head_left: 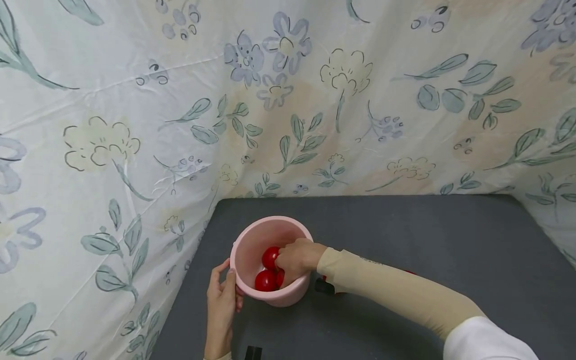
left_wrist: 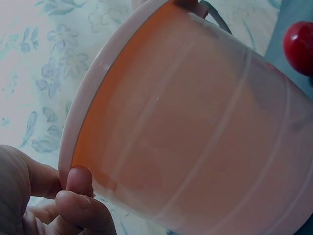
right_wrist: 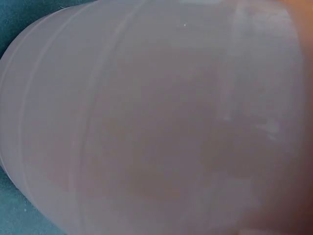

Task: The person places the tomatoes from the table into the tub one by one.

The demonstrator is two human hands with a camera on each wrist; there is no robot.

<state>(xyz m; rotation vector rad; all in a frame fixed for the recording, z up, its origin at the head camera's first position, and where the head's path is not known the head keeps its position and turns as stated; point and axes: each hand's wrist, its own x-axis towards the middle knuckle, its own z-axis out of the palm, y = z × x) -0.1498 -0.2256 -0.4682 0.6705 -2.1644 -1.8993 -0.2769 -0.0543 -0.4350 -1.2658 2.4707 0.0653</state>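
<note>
At the left of the dark desk [head_left: 382,225], a pink bucket [head_left: 245,255] is held by its left rim in the grip of the left hand [head_left: 221,295]. Inside, red balls [head_left: 265,281] and the right hand [head_left: 297,257] are seen; whether a ball is gripped cannot be told.
</note>
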